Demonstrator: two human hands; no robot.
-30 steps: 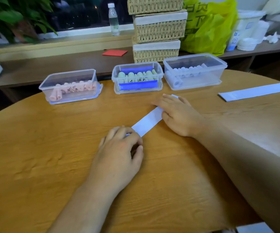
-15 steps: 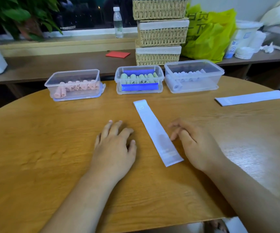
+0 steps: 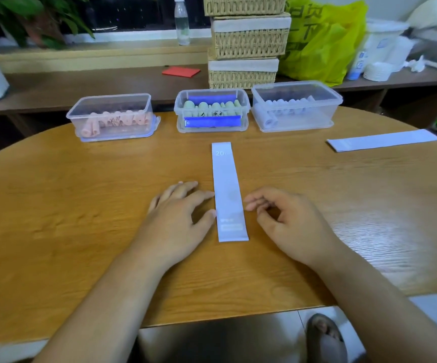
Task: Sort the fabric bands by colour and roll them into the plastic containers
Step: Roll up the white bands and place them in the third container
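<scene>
While the pale lilac band is lying flat and unrolled midway between the worktop's near and far edges, I am resting my left hand open, thumb and forefinger touching its left side. My right hand is hovering just beside its right side, loosely curled and holding nothing. The container of pale rolls is standing at the far edge.

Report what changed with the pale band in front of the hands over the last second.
The pale band lay slanted, pressed under both hands. They let go, and it now lies straight, pointing at the middle container. The left hand rests at its left edge, thumb touching it. The right hand sits loosely curled by its right edge, holding nothing. The left container, right container and second band stayed put.
</scene>
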